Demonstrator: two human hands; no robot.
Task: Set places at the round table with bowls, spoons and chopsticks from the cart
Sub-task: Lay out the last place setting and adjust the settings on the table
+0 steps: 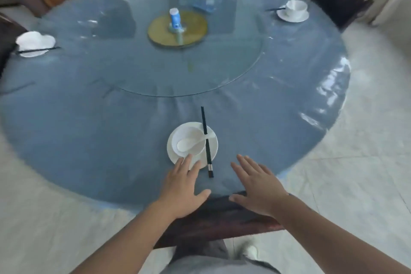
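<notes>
Blue-white container (175,19) at table (89,118) centre, label blurred, unreadable; left hand (181,187) flat, fingertips seemingly over saucer (212,140) rim, grasping nothing; right hand (258,187) splayed, released

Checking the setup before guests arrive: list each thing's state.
Left hand: open, fingertips over the plate's rim.
Right hand: open, holding nothing.
Bowl: upright on plate.
Spoon: lying in bowl.
Chopsticks: laid across plate's right side.
</notes>
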